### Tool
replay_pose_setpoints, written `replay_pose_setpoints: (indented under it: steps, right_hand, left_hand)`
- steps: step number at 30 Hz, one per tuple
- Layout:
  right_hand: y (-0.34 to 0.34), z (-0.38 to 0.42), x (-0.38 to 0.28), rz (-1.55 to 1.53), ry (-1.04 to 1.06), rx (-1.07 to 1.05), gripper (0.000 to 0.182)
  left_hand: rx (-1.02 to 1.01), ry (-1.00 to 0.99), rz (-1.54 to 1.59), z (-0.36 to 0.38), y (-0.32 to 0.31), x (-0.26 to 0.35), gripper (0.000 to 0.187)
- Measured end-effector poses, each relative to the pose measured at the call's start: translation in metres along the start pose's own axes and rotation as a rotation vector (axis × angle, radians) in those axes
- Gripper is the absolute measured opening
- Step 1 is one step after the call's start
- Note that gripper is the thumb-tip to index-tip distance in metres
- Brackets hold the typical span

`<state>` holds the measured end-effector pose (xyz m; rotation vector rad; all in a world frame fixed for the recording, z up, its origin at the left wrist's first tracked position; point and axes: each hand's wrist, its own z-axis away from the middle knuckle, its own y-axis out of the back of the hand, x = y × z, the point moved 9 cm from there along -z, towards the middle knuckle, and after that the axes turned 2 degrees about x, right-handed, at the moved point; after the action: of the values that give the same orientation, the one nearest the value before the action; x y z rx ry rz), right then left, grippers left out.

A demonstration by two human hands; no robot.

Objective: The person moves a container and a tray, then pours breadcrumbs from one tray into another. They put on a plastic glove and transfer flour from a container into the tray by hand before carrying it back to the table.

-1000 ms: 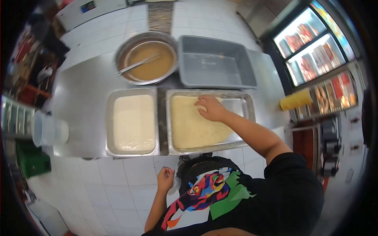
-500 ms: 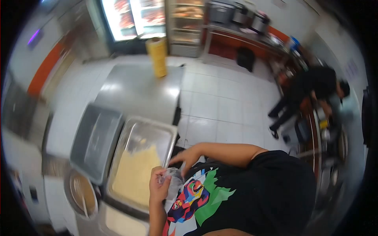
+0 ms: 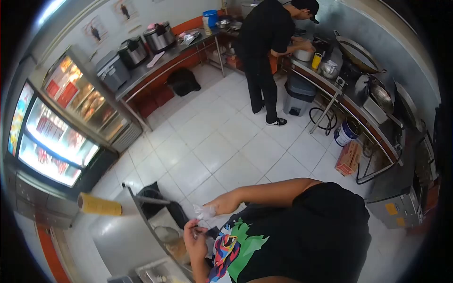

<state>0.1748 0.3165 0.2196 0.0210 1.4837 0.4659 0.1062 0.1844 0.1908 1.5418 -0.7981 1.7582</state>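
Observation:
Crumpled clear plastic, thin and film-like, sits at the fingers of my right hand, which is closed on it in front of my shirt. Just below it is my left hand, its fingers curled in and the thumb near them. Whatever the left fingers may hold is too small to make out. Beside the left hand stands the metal table, with a metal tray partly in view at the bottom edge.
A yellow roll stands on the metal table. Across the tiled floor, a person in black works at the stove counter. A grey bin, a bucket and a cardboard box stand beneath or beside it. Lit fridges line the left.
My view has swung right, away from the trays and toward the stove counter. The plastic was at my left hand; now my right hand has it.

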Motion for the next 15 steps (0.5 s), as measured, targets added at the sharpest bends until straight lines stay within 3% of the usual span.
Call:
replay_pose_setpoints:
  steps: [3,6,9,13,15]
  right_hand:
    - [0.045,0.026,0.015,-0.063,0.08,0.164,0.042]
    - [0.083,0.042,0.013,0.07,0.079,-0.012,0.036]
    - [0.126,0.061,0.017,0.17,-0.098,0.019,0.03]
    - [0.177,0.074,0.062,0.21,-0.187,0.247,0.031]
    - [0.196,0.093,0.081,0.058,-0.195,0.407,0.034]
  left_hand:
    - [-0.01,0.132,-0.033,-0.037,-0.055,-0.001,0.039]
    - [-0.106,0.061,-0.064,-0.095,-0.098,0.001,0.035]
    - [-0.156,0.064,-0.08,-0.144,-0.101,-0.002,0.021]
    - [-0.218,0.124,-0.024,-0.198,-0.109,-0.006,0.013]
    - [-0.315,0.223,-0.055,-0.222,-0.113,-0.014,0.013]
